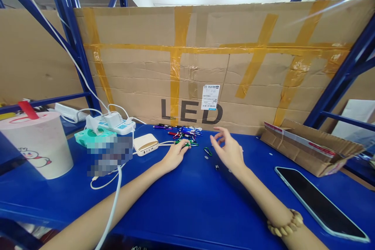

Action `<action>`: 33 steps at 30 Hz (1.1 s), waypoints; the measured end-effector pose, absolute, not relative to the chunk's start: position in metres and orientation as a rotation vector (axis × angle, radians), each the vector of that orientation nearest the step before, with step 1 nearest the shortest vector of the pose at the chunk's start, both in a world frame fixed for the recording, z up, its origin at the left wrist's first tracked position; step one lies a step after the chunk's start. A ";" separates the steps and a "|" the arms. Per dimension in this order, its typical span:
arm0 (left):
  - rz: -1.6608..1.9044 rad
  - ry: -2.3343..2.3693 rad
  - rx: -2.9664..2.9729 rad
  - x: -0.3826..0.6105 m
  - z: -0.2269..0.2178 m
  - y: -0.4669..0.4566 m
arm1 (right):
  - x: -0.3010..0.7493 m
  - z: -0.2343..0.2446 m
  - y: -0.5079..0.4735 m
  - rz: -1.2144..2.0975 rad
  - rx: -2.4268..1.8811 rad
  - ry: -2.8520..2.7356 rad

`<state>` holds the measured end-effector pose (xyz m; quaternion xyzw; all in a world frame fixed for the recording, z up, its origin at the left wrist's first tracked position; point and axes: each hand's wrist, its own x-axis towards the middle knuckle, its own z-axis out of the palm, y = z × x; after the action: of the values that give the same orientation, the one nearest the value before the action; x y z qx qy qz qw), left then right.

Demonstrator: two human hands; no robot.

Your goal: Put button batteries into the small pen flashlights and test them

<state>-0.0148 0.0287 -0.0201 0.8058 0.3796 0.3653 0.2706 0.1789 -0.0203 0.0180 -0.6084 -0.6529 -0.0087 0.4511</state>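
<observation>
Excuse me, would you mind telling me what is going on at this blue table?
A person works bare-handed at the blue table. The left hand reaches into a pile of small colourful items, touching a green one; whether it grips is unclear. The right hand hovers open beside the pile, holding nothing, near a loose green clip. A phone lies to the right, a paper cup stands far left.

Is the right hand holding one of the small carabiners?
No, the right hand is open and empty, with its fingers spread, and a green carabiner lies on the blue table beside it.
</observation>
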 end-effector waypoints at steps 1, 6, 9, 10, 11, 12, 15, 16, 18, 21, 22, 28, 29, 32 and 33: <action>0.949 1.032 2.204 -0.015 -0.021 0.029 | 0.183 0.021 -0.019 -0.059 -1.504 -1.518; 0.829 1.081 2.366 -0.015 -0.021 0.027 | 0.199 0.023 -0.014 -0.118 -1.437 -1.205; 0.770 1.102 2.383 -0.016 -0.022 0.027 | 0.198 0.019 -0.013 -0.131 -1.431 -1.229; 0.751 1.116 2.378 -0.017 -0.022 0.027 | 0.196 0.018 -0.013 -0.136 -1.443 -1.254; 0.738 1.131 2.372 -0.017 -0.023 0.027 | 0.193 0.017 -0.014 -0.142 -1.454 -1.280; 0.735 1.142 2.366 -0.017 -0.022 0.027 | 0.191 0.016 -0.015 -0.148 -1.458 -1.307; 0.756 1.072 2.348 -0.015 -0.019 0.023 | 0.186 0.014 -0.015 -0.157 -1.427 -1.430; 0.763 1.008 2.333 -0.014 -0.018 0.021 | 0.184 0.013 -0.015 -0.155 -1.417 -1.491; 0.765 0.878 2.288 -0.010 -0.015 0.017 | 0.182 0.010 -0.014 -0.141 -1.428 -1.626; 0.777 0.799 2.229 -0.006 -0.012 0.011 | 0.182 0.005 -0.012 -0.094 -1.461 -1.801; 0.800 0.795 2.211 -0.006 -0.011 0.010 | 0.182 0.003 -0.011 -0.081 -1.464 -1.836; 1.131 0.902 1.989 -0.008 -0.010 0.014 | 0.182 0.001 -0.010 -0.065 -1.396 -1.986; 1.170 0.935 1.958 -0.008 -0.010 0.015 | 0.181 0.000 -0.011 -0.066 -1.384 -2.033; 1.222 1.000 1.923 -0.008 -0.012 0.017 | 0.176 -0.004 -0.012 -0.056 -1.388 -2.160; 1.225 1.003 1.927 -0.008 -0.014 0.017 | 0.174 -0.005 -0.012 -0.045 -1.399 -2.190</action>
<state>-0.0076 0.0174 -0.0136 0.7325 0.3814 0.4655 0.3182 0.1737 -0.0121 -0.0055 -0.5186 -0.8118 -0.0167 0.2679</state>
